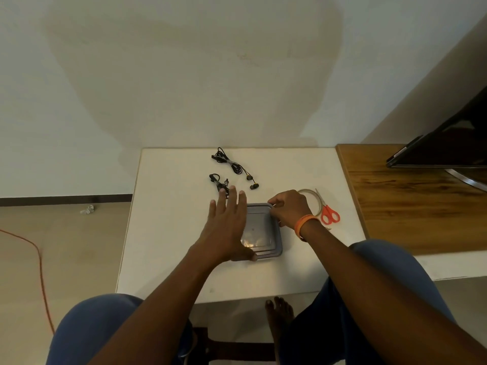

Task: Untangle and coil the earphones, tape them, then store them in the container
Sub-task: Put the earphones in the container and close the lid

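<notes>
The right hand (pixel 288 208) curls its fingers over the far right corner of the container (pixel 263 233), gripping the lid's edge, while the left hand (pixel 228 227) lies flat with fingers spread straight along the box's left side, thumb at the near corner. The box sits mid-table (pixel 171 233); two taped earphone bundles (pixel 233 165) (pixel 217 181) lie beyond it, with tape (pixel 313 197) and scissors (pixel 329 213) to its right.
</notes>
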The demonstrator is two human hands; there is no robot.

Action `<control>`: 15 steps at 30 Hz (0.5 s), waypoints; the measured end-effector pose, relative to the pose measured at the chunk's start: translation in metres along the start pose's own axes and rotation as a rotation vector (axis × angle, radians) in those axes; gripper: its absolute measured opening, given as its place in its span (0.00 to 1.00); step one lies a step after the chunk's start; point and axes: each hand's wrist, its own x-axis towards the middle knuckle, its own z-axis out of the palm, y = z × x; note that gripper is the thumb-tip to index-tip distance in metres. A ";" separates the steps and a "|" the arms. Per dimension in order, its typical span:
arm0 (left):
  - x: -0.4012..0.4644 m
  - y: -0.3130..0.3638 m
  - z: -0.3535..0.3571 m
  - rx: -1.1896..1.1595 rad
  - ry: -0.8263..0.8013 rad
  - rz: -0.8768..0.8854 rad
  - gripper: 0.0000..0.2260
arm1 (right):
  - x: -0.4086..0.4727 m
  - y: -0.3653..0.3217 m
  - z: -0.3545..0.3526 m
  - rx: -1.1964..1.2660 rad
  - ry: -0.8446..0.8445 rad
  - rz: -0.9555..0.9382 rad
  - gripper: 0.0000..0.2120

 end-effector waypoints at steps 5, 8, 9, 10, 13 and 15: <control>0.004 0.000 0.019 0.130 0.011 0.059 0.65 | 0.000 -0.003 -0.003 -0.005 -0.018 -0.020 0.15; 0.007 0.001 0.019 0.145 0.115 0.061 0.61 | -0.001 -0.004 -0.004 -0.014 -0.079 0.011 0.21; 0.009 0.001 0.019 0.136 0.131 0.065 0.60 | -0.001 -0.004 -0.003 -0.023 -0.071 0.018 0.21; 0.010 0.001 0.019 0.123 0.137 0.063 0.59 | -0.001 -0.004 -0.002 -0.022 -0.063 0.024 0.20; 0.012 0.002 0.017 0.105 0.135 0.039 0.59 | -0.002 -0.008 -0.001 -0.072 -0.059 -0.001 0.17; 0.012 0.003 0.016 0.111 0.129 0.036 0.59 | -0.001 -0.010 -0.003 -0.132 -0.056 -0.016 0.18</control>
